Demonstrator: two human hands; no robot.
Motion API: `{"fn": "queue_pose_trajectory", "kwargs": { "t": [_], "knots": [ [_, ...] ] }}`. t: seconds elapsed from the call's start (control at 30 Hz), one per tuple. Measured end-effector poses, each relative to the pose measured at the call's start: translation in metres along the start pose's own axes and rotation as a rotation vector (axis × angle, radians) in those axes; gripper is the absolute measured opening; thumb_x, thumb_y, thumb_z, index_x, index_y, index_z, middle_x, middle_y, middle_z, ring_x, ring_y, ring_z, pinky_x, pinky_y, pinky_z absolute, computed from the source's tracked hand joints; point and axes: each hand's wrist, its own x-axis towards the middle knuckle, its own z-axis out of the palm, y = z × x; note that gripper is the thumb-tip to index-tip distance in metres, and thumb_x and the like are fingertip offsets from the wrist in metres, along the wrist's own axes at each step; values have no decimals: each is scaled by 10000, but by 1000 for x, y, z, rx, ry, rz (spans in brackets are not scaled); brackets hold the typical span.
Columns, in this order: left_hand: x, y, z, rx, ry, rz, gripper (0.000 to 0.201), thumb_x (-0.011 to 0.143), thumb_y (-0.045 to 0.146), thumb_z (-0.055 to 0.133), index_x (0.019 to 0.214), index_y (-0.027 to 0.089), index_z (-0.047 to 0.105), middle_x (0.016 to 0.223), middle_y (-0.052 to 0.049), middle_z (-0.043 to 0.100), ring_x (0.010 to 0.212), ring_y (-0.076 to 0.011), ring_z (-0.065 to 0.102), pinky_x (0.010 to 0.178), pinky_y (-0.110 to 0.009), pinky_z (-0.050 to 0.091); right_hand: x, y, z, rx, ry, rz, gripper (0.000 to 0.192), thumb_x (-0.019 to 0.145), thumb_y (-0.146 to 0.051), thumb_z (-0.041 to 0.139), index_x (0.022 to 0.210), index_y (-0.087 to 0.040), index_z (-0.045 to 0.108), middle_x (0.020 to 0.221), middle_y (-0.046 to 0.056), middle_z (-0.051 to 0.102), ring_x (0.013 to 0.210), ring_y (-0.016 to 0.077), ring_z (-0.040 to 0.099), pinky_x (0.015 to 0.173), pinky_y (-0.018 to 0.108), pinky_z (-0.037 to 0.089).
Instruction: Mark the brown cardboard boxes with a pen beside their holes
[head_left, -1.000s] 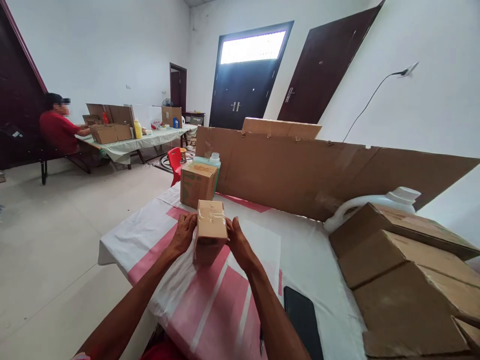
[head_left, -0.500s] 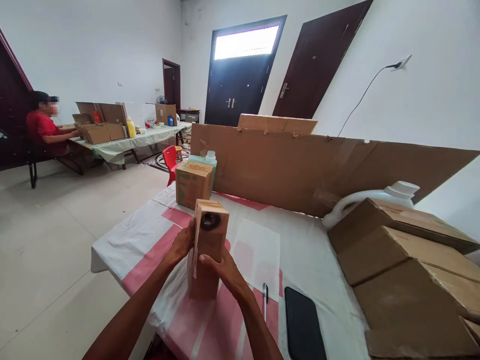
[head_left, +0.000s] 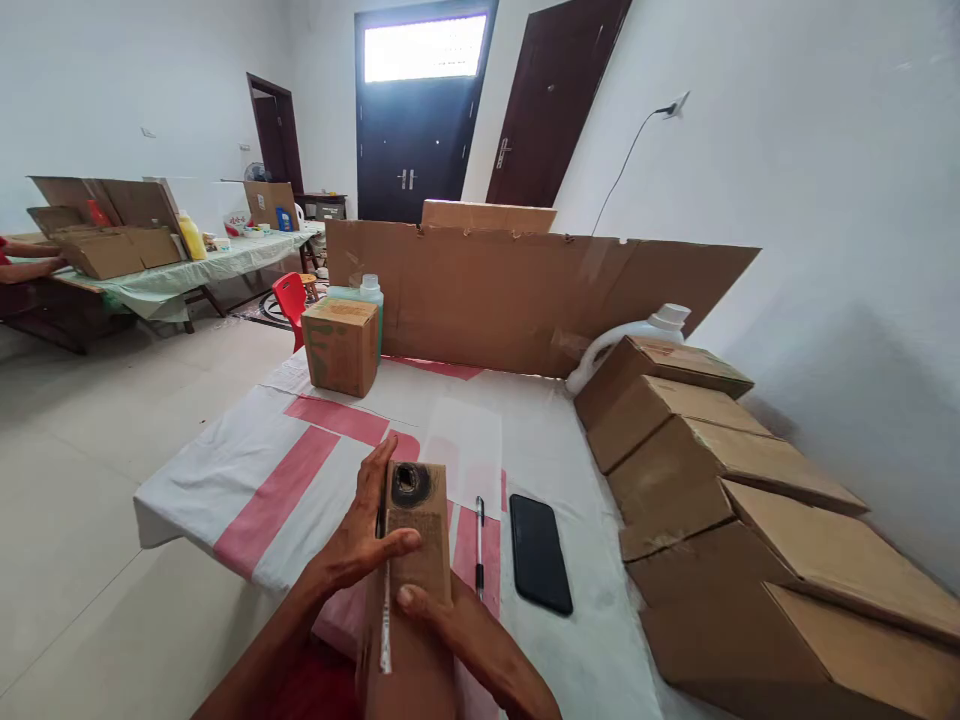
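Between my two hands is a narrow cardboard box (head_left: pixel 421 560) with a dark-rimmed round hole near its far end. My left hand (head_left: pixel 367 520) lies along the box's left side, its thumb over the top face. Lower down, my right hand (head_left: pixel 454 610) grips the right side, thumb on the same face; its other fingers are hidden. To the right, a pen (head_left: pixel 480 550) and a black phone (head_left: pixel 540 553) lie on the table. A sheet of pale paper (head_left: pixel 469 440) is spread beyond the hands.
A squarer cardboard box (head_left: pixel 341 350) stands at the table's far left before a green-liquid bottle (head_left: pixel 371 300). A cardboard panel (head_left: pixel 480 295) runs along the back. Stacked cardboard boxes (head_left: pixel 675 480) line the right, beside a white jug (head_left: pixel 667 322). Another person's arm (head_left: pixel 34 268) shows far left.
The box has come nearer to me and tilted, showing more of its holed face. My left thumb now lies across it. The view has turned right and down.
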Motion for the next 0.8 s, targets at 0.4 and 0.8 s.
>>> {"fn": "queue_pose_trajectory", "kwargs": {
  "t": [0.4, 0.8],
  "knots": [
    [-12, 1, -6, -156, -26, -136, 817, 830, 532, 698, 1509, 258, 334, 1456, -130, 482, 1307, -360, 532, 1117, -521, 428, 6, 51, -69, -817, 784, 254, 328, 832, -502, 665, 657, -260, 530, 643, 90, 652, 643, 300, 641, 611, 362, 365],
    [-8, 9, -3, -106, -50, -80, 819, 785, 450, 766, 1481, 265, 378, 1446, -124, 475, 1347, -364, 492, 1151, -517, 397, -4, -9, -43, 165, 712, -338, 379, 805, -561, 771, 921, -230, 625, 777, 49, 735, 618, 202, 662, 508, 290, 479]
  ]
}}
